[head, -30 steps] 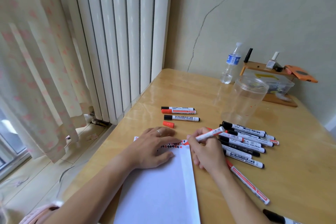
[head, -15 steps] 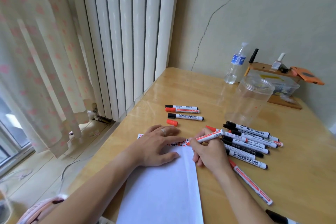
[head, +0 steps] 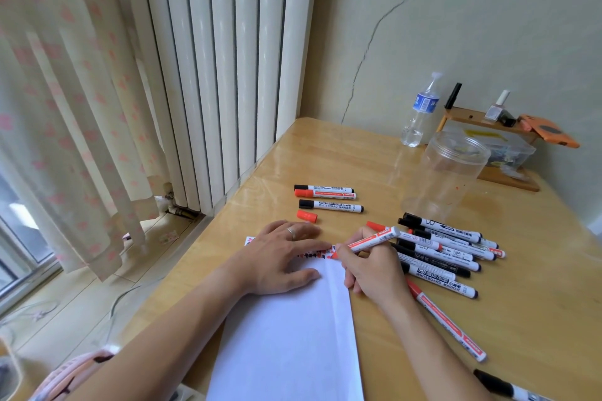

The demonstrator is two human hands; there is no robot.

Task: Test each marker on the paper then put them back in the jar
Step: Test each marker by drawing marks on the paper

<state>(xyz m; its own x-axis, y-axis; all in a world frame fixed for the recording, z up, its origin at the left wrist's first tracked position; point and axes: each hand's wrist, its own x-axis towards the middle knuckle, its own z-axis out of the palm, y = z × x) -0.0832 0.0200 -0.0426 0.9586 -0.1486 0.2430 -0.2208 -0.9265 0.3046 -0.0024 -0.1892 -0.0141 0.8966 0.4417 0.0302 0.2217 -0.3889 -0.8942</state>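
Note:
My right hand grips an uncapped red marker with its tip on the far edge of the white paper, beside a row of red and black scribbles. Flat on the paper lies my left hand, fingers spread, holding the sheet down. The loose red cap rests just beyond that hand. A clear empty plastic jar stands upright at the back right. Several black and red markers lie in a pile right of my right hand. Three capped markers lie in a row behind the cap.
A water bottle and a small wooden shelf with bottles and an orange object stand against the far wall. A long red marker and a black marker lie near the front right. A radiator and curtain border the table's left edge.
The marker tip has stayed at the paper's top edge with small strokes. The camera shifted slightly; both hands remain in place.

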